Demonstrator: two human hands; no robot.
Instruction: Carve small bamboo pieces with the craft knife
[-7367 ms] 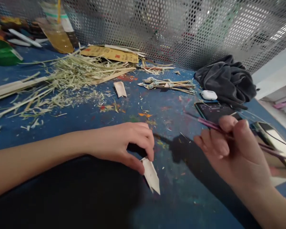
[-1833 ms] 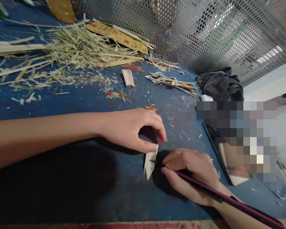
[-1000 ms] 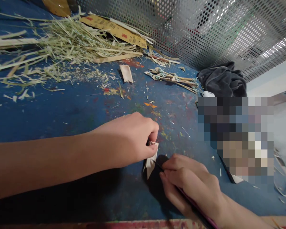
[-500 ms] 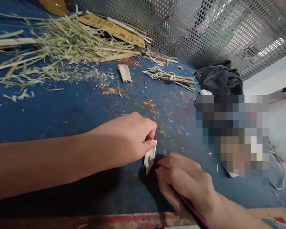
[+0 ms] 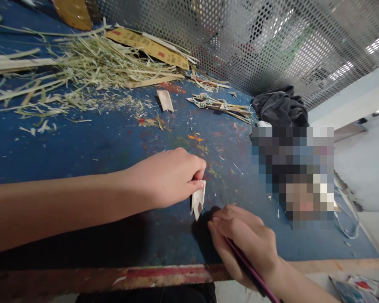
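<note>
My left hand pinches the top end of a small pale strip between thumb and curled fingers. The strip lies low over the blue tabletop, and its near end is cut into a notch. My right hand, closed in a writing grip, holds a thin paintbrush with a long purple handle. The brush's dark fine tip reaches the strip's lower part; whether it touches is too small to tell. A similar notched pale piece rests farther back on the table.
Shredded plant strips are heaped at the back left beside a yellow printed card. A bundle of thin sticks bound with patterned cord lies near a dark cloth. A perforated metal panel borders the back. Part of the right side is blurred out.
The view has shifted slightly, showing more of the table's front edge. My left hand keeps its pinch on the strip. My right hand sits slightly lower beside it, with more of the brush handle showing.
</note>
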